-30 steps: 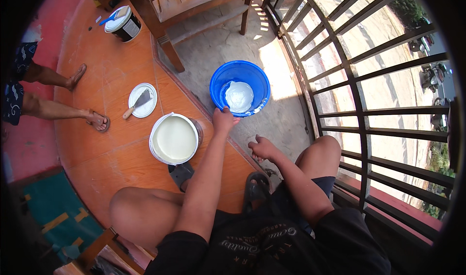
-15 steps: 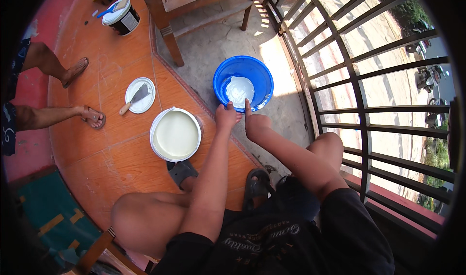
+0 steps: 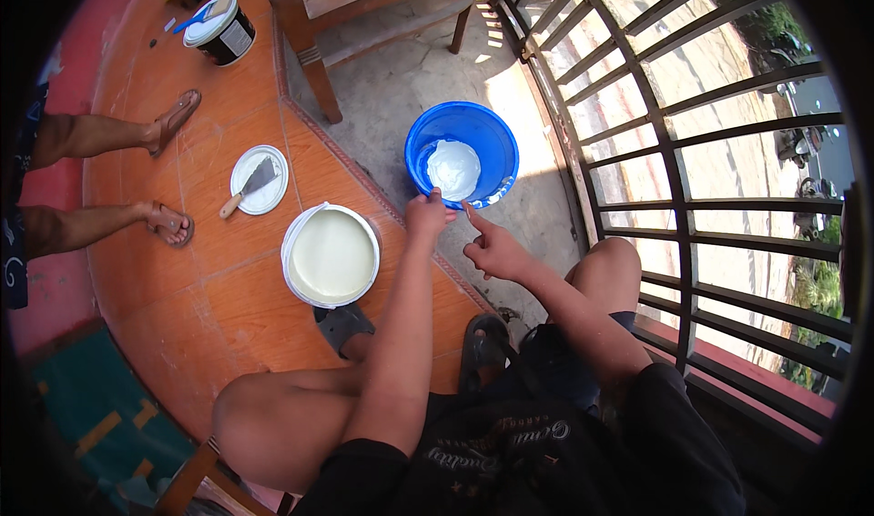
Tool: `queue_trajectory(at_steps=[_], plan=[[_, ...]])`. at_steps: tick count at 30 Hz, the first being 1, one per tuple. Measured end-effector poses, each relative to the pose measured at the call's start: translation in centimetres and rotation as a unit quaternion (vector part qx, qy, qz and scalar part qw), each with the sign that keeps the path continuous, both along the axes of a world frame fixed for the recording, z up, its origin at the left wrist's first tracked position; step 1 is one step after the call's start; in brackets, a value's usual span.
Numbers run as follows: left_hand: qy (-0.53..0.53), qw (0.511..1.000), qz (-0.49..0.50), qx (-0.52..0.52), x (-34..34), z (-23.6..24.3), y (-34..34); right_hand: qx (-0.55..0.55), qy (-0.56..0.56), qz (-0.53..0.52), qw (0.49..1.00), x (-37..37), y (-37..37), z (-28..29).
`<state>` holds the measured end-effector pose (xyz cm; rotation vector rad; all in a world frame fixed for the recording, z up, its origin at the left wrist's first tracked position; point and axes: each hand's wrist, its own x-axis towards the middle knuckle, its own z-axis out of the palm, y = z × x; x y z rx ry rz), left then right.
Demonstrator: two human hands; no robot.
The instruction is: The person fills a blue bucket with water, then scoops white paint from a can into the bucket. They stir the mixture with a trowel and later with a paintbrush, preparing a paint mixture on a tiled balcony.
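Note:
A blue bucket [image 3: 499, 133] stands on the concrete floor in front of me, with thick white paste [image 3: 453, 168] in its bottom. My left hand [image 3: 428, 215] grips the bucket's near rim, its thumb on top and its fingers along the outside. Just right of it, my right hand [image 3: 496, 250] holds nothing; its index finger points at the rim and the other fingers curl in. Whether that fingertip touches the bucket, I cannot tell. Left of my forearm sits a white pail [image 3: 330, 256] full of pale, smooth paint-like liquid.
On the orange tiles, a putty knife [image 3: 250, 186] lies across a round white lid [image 3: 264, 206]. Farther back is a black-and-white tub [image 3: 232, 47] with a blue-handled brush [image 3: 208, 17] on it. Another person's sandalled feet [image 3: 173, 224] are at left. A wooden bench [image 3: 319, 88] and metal railing [image 3: 678, 206] bound the space.
My right hand has drawn back from the bucket's rim toward me, its index finger extended. My left hand stays at the rim. The other person's farther foot has shifted right.

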<state>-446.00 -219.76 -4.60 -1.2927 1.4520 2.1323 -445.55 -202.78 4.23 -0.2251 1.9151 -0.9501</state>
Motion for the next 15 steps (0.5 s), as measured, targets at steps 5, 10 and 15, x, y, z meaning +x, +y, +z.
queue_trajectory(at_steps=[5, 10, 15], plan=[[-0.024, 0.999, -0.036, 0.015, 0.3, 1.1, -0.4, 0.052, 0.175, -0.006, 0.983, 0.9, -4.1, -2.8], [-0.041, 0.997, -0.035, 0.051, 0.3, 1.6, -0.7, 0.148, 0.229, 0.071, 0.959, 2.2, -2.6, -6.3], [-0.029, 0.999, -0.009, 0.033, -0.2, 1.3, -0.4, 0.128, 0.088, 0.177, 0.972, 3.9, 1.0, -6.4]])
